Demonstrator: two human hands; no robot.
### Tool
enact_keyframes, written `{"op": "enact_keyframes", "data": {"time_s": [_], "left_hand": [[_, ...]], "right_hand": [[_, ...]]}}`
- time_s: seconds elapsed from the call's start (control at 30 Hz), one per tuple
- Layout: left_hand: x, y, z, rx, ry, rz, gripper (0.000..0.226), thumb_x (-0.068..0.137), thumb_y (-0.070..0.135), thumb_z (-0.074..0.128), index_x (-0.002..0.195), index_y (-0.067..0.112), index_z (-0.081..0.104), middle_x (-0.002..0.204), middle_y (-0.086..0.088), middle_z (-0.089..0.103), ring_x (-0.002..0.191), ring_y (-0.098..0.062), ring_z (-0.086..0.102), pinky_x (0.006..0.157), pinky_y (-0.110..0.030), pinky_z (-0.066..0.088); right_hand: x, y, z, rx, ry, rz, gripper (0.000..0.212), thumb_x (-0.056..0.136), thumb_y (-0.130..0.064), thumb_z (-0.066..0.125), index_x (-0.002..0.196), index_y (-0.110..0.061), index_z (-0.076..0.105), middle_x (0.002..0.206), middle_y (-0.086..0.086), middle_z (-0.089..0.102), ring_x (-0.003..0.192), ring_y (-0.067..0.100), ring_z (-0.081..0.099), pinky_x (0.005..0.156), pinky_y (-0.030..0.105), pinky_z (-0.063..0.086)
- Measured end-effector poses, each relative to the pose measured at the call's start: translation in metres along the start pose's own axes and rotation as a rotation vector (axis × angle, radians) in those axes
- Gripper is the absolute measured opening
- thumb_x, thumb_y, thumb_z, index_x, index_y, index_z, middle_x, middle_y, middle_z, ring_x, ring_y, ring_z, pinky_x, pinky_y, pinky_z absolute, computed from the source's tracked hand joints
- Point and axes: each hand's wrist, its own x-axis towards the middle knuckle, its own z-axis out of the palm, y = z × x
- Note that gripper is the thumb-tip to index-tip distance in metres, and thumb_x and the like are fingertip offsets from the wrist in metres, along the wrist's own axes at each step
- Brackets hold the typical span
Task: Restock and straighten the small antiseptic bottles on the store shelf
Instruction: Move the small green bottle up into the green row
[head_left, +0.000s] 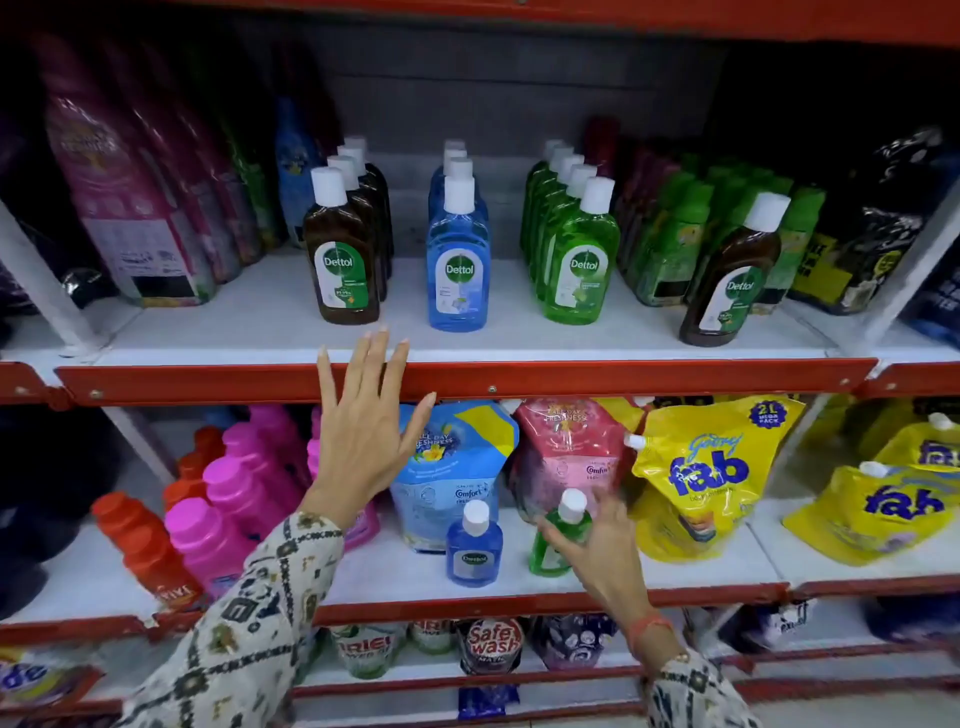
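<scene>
Your right hand (587, 540) wraps its fingers around the upright small green Dettol bottle (558, 540) near the lower shelf's front edge (519, 597), the small blue Dettol bottle (474, 551) just left, while your left hand (363, 431) hangs spread and empty.

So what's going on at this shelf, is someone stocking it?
Yes, a person is tidying antiseptic bottles on a store shelf. Their right hand is closing around a small green bottle on the lower shelf, which stands tilted beside an upright small blue bottle. Their left hand is open, fingers spread, raised in front of the red edge of the upper shelf, holding nothing. Above, larger brown, blue and green bottles stand in neat rows.
</scene>
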Motion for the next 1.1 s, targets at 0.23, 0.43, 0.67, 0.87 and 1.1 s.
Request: {"op": "enact_keyframes", "data": {"time_s": [0.23,0.43,0.67,0.87,1.1], "left_hand": [[0.002,0.0,0.006,-0.003,0.113,-0.017,0.052,0.096,0.046,0.04,0.135,0.013,0.048,0.135,-0.01,0.055,0.125,-0.03,0.048,0.119,-0.056,0.017],[0.002,-0.001,0.009,0.014,0.143,-0.012,0.051,0.096,0.045,0.041,0.134,0.012,0.048,0.134,-0.01,0.056,0.125,-0.03,0.049,0.119,-0.056,0.015],[0.001,0.003,0.012,-0.003,0.158,-0.038,0.051,0.096,0.045,0.042,0.134,0.012,0.048,0.134,-0.012,0.055,0.126,-0.031,0.047,0.12,-0.057,0.014],[0.002,0.005,0.013,-0.02,0.167,-0.059,0.05,0.095,0.044,0.043,0.132,0.011,0.051,0.131,-0.011,0.057,0.126,-0.031,0.049,0.119,-0.058,0.016],[0.001,0.003,0.013,-0.044,0.162,-0.046,0.05,0.093,0.042,0.042,0.132,0.012,0.053,0.129,-0.01,0.059,0.125,-0.028,0.05,0.118,-0.058,0.019]], "right_hand": [[-0.001,0.014,0.042,0.14,0.083,0.214,0.078,0.068,-0.049,0.082,0.123,-0.004,0.05,0.113,0.015,0.065,0.099,0.034,0.066,0.077,0.036,0.05],[-0.009,0.009,0.044,0.228,0.251,0.217,0.069,0.059,-0.034,0.091,0.116,-0.006,0.063,0.1,0.015,0.075,0.09,0.037,0.069,0.071,0.037,0.05],[-0.013,-0.025,-0.028,0.312,0.247,0.0,0.08,0.056,-0.043,0.091,0.124,-0.014,0.063,0.092,-0.005,0.072,0.078,0.009,0.065,0.065,0.007,0.048],[-0.005,-0.081,-0.096,0.492,0.388,-0.209,0.089,0.049,-0.061,0.084,0.127,-0.025,0.062,0.104,-0.01,0.074,0.095,0.005,0.07,0.087,0.024,0.056],[0.024,-0.155,-0.152,0.605,0.597,-0.402,0.083,0.057,-0.052,0.085,0.129,-0.02,0.062,0.108,-0.008,0.074,0.097,-0.002,0.068,0.089,0.016,0.053]]}}
